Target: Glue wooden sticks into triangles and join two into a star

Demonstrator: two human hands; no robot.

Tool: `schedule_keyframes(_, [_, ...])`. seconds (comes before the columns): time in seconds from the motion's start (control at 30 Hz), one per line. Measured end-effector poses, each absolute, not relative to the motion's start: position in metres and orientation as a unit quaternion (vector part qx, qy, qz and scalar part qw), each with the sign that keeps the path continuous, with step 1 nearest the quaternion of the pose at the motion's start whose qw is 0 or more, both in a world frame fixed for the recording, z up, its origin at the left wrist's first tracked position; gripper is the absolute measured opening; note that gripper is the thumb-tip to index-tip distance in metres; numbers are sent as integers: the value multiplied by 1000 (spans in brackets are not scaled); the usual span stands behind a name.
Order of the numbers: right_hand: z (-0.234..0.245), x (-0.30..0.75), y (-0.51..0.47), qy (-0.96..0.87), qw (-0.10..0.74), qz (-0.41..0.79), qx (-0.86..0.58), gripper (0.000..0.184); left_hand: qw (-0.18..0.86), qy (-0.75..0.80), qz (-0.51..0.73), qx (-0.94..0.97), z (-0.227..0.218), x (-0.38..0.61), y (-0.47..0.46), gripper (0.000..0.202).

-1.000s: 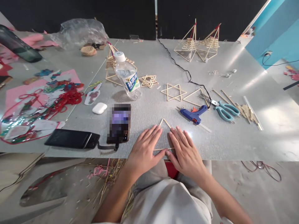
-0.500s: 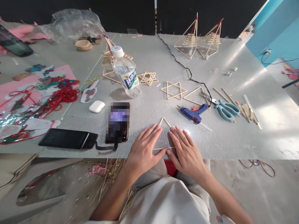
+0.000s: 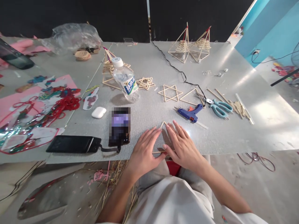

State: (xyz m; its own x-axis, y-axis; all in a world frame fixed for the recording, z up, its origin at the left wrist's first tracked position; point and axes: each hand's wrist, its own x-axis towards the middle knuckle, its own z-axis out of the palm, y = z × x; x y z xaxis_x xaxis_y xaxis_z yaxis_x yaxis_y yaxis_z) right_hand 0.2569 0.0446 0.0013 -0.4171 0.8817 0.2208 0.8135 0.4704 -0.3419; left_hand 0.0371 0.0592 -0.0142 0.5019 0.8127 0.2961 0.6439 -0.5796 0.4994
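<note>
At the table's front edge, a small triangle of thin wooden sticks lies between my hands. Its tip and part of its base show; my fingers cover most of both sides. My left hand rests along the left side, fingers stretched out and thumb near the base. Across the right side lies my right hand, its fingers extended too and its thumb over the base, close to the left thumb. Beyond them are a stick star and a blue glue gun on its side.
Light-blue scissors and loose sticks lie to the right. A phone, power bank, white earbud case and water bottle are left. Stick pyramids stand at the back. A black cord crosses the table.
My right hand has shifted toward the triangle's tip and now covers more of its right side. The left hand stays nearly in place. The camera view has shifted slightly.
</note>
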Motion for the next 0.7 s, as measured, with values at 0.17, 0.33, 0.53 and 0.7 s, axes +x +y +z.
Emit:
schedule_keyframes(0.17, [5,254,55,-838,172,105,-507,78,148,431,225,861,-13,39,59,91])
schedule_keyframes(0.33, [2,250,58,-842,157,105,-506,78,131,431,211,868,-13,41,60,86])
schedule_keyframes(0.53, [2,248,57,-838,140,111,-516,80,125,426,217,869,-16,41,61,82])
schedule_keyframes(0.7, [4,246,59,-837,148,120,-512,80,135,425,230,865,-17,41,62,85])
